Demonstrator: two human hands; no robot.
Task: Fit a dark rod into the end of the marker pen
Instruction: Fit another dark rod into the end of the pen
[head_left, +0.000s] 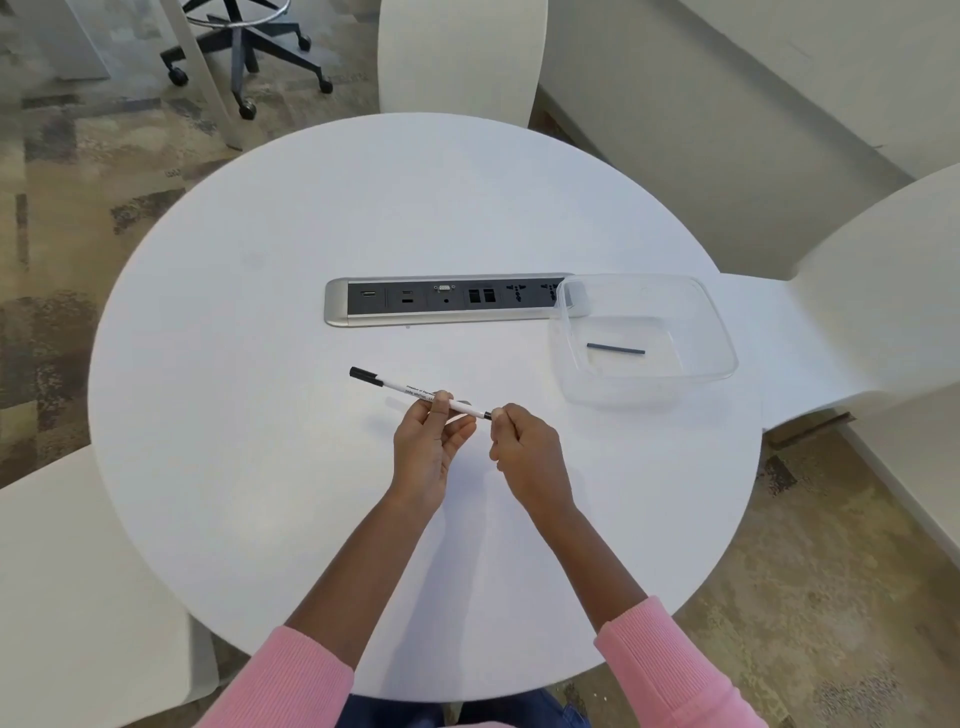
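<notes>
Head view. A round white table (260, 415) carries a recessed power and data strip (441, 305) near its centre. White chairs stand around the table – one at the far side (462, 52), one at the right (857, 312) – and a wheeled stool base (244, 47) sits on the carpet at top left. Nothing lies between the hands and the strip.

The left hand (426, 452) is raised above the table, palm turned up, with its thumb and fingertips (441, 402) pinching the white barrel of the marker pen (415, 393). The pen lies nearly level, its black cap pointing away to the left. The right hand (524, 452) meets the pen's near end; its fingers are curled together and pinch at a short dark section (488, 414) showing at that end. Whether this is a rod or part of the pen cannot be told. Both forearms emerge from pink sleeves (670, 670).

A clear plastic container (722, 332) rests at the right of the table, its corner overlapping the strip's end. Inside it lies one dark rod (615, 348) – flat on the bottom.
</notes>
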